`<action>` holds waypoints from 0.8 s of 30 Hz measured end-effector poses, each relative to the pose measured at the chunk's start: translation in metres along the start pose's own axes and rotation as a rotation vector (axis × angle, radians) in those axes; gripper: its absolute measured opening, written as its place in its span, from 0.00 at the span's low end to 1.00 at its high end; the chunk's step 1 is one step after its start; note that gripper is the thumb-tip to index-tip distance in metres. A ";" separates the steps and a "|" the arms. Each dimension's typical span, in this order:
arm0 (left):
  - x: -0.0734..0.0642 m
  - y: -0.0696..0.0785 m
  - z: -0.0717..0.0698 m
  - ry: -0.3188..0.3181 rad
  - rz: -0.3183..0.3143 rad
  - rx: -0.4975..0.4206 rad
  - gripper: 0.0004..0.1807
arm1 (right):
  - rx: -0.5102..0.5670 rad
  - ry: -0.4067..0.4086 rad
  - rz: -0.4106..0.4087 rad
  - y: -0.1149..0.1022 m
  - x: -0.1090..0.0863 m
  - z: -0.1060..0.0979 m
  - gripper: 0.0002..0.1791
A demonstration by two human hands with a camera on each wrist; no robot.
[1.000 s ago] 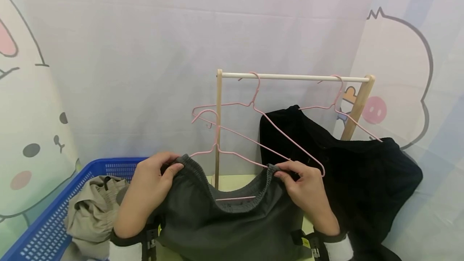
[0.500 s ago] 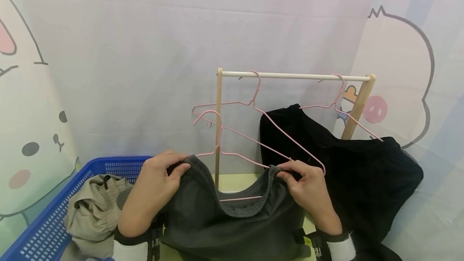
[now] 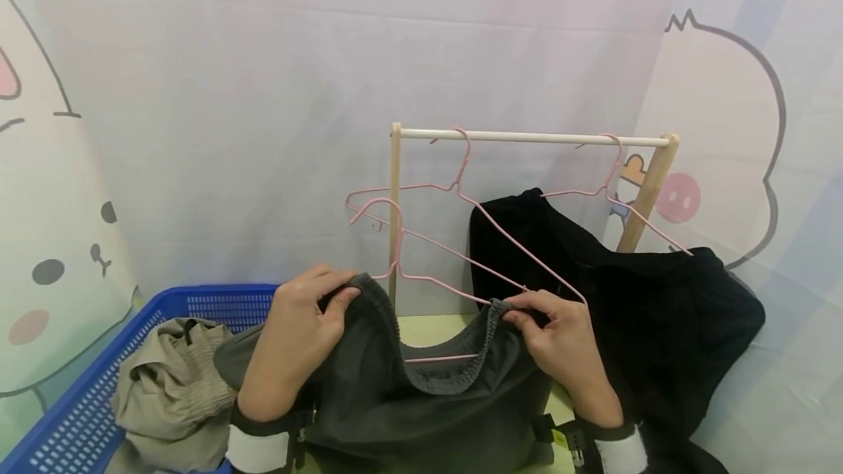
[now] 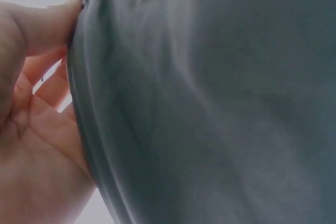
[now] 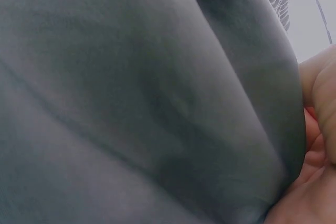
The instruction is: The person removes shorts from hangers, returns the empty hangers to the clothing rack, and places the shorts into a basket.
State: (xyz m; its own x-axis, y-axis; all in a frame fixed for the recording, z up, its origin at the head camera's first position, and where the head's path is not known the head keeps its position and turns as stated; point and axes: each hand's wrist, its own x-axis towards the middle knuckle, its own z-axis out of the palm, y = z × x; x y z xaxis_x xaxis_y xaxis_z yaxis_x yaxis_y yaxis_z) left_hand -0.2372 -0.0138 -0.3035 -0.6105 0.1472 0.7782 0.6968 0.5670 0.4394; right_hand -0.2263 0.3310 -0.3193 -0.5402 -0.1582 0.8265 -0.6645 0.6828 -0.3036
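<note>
Dark grey pants [image 3: 421,423] with a gathered elastic waistband hang between my two hands. My left hand [image 3: 299,335] pinches the waistband's left end between thumb and fingers, and my right hand [image 3: 556,339] pinches its right end. A pink wire hanger [image 3: 398,240] sits inside the waist opening. Its hook and shoulders stick up above the band, and part of its bottom bar shows within. The hanger's shoulder ends are hidden by cloth and fingers. Grey cloth [image 4: 199,103] fills most of the left wrist view, and likewise the pants [image 5: 131,98] in the right wrist view.
Behind the hands stands a small rack [image 3: 527,137] with a white rail and wooden posts. A bare pink hanger [image 3: 461,181] and another holding black pants [image 3: 612,313] hang from it. On the left, a blue basket [image 3: 72,423] contains beige clothing [image 3: 171,393].
My left hand has moved to the right with its end of the waistband, bringing the two hands closer together. The pink hanger inside has shifted slightly right. My right hand stays nearly in place.
</note>
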 end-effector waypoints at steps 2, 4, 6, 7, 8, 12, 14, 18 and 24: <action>0.001 0.000 0.002 0.012 0.013 -0.001 0.12 | -0.004 -0.005 0.003 0.000 0.000 0.000 0.15; 0.002 0.000 0.004 0.023 0.022 -0.002 0.12 | -0.008 -0.005 0.002 -0.001 0.000 0.000 0.14; 0.002 0.000 0.005 0.024 0.028 0.000 0.13 | -0.014 -0.001 -0.003 -0.001 0.000 0.000 0.15; 0.002 0.001 0.006 0.021 0.031 0.002 0.13 | -0.016 0.003 -0.007 -0.002 0.000 0.000 0.15; 0.002 0.001 0.006 0.019 0.032 0.002 0.13 | -0.016 0.008 -0.011 -0.002 0.000 0.000 0.15; 0.003 0.001 0.009 0.010 0.039 -0.004 0.13 | -0.009 0.021 -0.016 -0.004 0.000 -0.001 0.16; 0.002 0.000 0.010 0.014 0.038 -0.014 0.13 | -0.008 0.018 -0.013 -0.003 -0.001 -0.001 0.16; 0.003 -0.005 0.011 0.041 0.065 -0.050 0.12 | 0.000 -0.003 -0.015 -0.004 -0.001 -0.002 0.15; 0.002 -0.012 0.010 0.078 0.081 -0.084 0.12 | 0.014 -0.050 -0.015 -0.006 0.000 -0.007 0.16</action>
State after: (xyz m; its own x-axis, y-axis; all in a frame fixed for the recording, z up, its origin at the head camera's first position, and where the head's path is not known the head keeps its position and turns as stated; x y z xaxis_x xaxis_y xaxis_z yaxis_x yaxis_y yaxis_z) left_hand -0.2507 -0.0128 -0.3117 -0.5218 0.1243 0.8440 0.7739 0.4851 0.4070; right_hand -0.2188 0.3321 -0.3144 -0.5551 -0.2044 0.8063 -0.6796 0.6703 -0.2980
